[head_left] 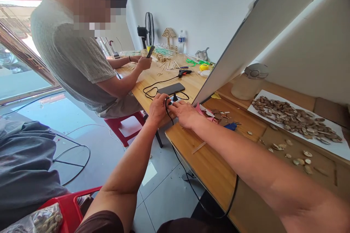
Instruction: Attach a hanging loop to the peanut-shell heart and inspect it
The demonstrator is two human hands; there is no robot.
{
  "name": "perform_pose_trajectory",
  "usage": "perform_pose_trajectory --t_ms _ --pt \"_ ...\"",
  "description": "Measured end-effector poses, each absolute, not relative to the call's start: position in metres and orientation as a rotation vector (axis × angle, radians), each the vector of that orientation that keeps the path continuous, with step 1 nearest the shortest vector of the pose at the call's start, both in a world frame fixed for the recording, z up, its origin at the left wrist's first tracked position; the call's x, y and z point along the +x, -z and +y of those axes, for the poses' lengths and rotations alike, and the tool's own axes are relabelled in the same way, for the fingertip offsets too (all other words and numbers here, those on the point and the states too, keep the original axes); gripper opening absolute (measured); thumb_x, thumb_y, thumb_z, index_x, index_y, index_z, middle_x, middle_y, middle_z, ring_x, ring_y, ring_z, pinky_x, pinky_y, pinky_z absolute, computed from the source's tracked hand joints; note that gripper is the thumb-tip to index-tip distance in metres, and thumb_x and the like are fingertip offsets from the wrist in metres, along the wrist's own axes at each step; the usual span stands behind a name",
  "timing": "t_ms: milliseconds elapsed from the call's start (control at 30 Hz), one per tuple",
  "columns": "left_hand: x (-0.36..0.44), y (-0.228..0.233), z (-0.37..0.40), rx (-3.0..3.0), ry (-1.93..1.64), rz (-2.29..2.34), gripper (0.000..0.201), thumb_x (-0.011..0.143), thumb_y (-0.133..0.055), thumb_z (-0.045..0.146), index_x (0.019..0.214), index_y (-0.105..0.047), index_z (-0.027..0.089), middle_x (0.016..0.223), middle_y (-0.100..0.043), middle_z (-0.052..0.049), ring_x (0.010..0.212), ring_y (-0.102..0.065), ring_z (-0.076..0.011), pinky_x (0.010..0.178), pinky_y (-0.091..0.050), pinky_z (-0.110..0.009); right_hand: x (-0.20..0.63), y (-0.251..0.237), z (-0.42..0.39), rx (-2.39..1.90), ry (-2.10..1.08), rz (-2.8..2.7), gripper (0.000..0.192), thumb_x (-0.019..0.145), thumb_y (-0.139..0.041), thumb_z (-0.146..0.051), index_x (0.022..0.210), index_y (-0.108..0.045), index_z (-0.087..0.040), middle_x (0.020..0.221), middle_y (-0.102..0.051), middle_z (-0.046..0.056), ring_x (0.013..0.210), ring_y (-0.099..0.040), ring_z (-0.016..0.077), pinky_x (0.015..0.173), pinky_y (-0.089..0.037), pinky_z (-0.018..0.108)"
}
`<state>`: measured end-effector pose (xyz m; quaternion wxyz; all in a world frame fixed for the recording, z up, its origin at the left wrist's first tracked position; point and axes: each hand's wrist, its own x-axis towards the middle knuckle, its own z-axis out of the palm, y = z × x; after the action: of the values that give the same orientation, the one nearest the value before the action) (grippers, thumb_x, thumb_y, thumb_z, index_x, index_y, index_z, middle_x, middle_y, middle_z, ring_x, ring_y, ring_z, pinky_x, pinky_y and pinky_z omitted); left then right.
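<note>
I found both hands at the power strip (pixel 175 99) on the table's near edge (pixel 191 145). Left hand (pixel 158 107) pinched the black plug (pixel 174 97), which stood upright; right hand (pixel 183 113) pressed flat, steadying the strip, equally close.

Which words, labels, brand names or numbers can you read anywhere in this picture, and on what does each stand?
None can be read.
The water bottle bears a label, too small and blurred to read.
The phone lying on the table shows a dark, blank screen.
</note>
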<state>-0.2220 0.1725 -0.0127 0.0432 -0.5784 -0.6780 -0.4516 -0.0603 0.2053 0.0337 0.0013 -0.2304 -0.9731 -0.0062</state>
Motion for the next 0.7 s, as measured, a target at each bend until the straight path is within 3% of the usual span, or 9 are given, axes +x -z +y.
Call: perform_pose_trajectory --t_ms 100,233,400,500,567,700 --pt "-0.220 0.012 0.179 -1.708 1.540 -2.032 0.016 0.093 -0.048 0.026 0.094 -0.063 0.022 0.085 -0.062 -0.001 0.082 -0.057 -0.0152 0.075 -0.043 -0.025 -0.062 -0.035 0.203 -0.740 -0.016 -3.054 0.053 0.083 -0.051 -0.004 0.133 -0.050 -0.023 0.133 -0.054 0.011 0.121 -0.044 0.0302 0.096 -0.041 0.045" --pt "-0.211 0.011 0.177 -1.756 1.620 -1.947 0.011 0.088 -0.059 0.028 0.089 -0.067 0.021 0.080 -0.063 0.000 0.077 -0.057 -0.0145 0.073 -0.043 -0.025 -0.060 -0.033 0.200 -0.779 -0.077 -3.014 0.051 0.082 -0.054 -0.005 0.131 -0.054 -0.020 0.137 -0.052 0.013 0.124 -0.043 0.0319 0.099 -0.039 0.049" --pt "-0.201 0.011 0.154 -1.636 1.575 -1.770 0.022 0.087 -0.064 0.039 0.099 -0.072 0.022 0.078 -0.063 -0.003 0.076 -0.057 -0.0168 0.075 -0.045 -0.028 -0.040 -0.037 0.195 -0.728 -0.230 -2.932 0.050 0.081 -0.058 -0.006 0.128 -0.059 -0.025 0.131 -0.060 0.005 0.123 -0.048 0.0232 0.102 -0.039 0.038" --pt "-0.191 0.003 0.144 -1.772 1.438 -1.591 0.018 0.088 -0.063 0.036 0.100 -0.074 0.028 0.078 -0.066 -0.003 0.079 -0.058 -0.0180 0.080 -0.045 -0.031 -0.019 -0.041 0.186 -0.680 -0.713 -2.743 0.028 0.086 -0.059 -0.019 0.113 -0.067 -0.019 0.107 -0.069 0.003 0.096 -0.061 0.0165 0.084 -0.047 0.028" --pt "-0.179 -0.008 0.144 -1.893 1.369 -1.453 0.017 0.088 -0.064 0.034 0.101 -0.075 0.031 0.077 -0.067 -0.003 0.078 -0.057 -0.0181 0.078 -0.044 -0.031 -0.008 -0.041 0.179 -0.644 -1.140 -2.495 0.017 0.084 -0.064 -0.029 0.093 -0.071 -0.016 0.084 -0.069 0.000 0.074 -0.061 0.0128 0.066 -0.047 0.023" --pt "-0.152 -0.033 0.154 -2.121 1.179 -1.410 0.020 0.090 -0.060 0.036 0.104 -0.075 0.033 0.078 -0.070 -0.004 0.078 -0.057 -0.0191 0.077 -0.042 -0.032 0.007 -0.036 0.173 -0.804 -1.578 -1.951 0.013 0.074 -0.072 -0.023 0.066 -0.066 -0.014 0.059 -0.061 -0.003 0.052 -0.059 0.0092 0.050 -0.043 0.019"
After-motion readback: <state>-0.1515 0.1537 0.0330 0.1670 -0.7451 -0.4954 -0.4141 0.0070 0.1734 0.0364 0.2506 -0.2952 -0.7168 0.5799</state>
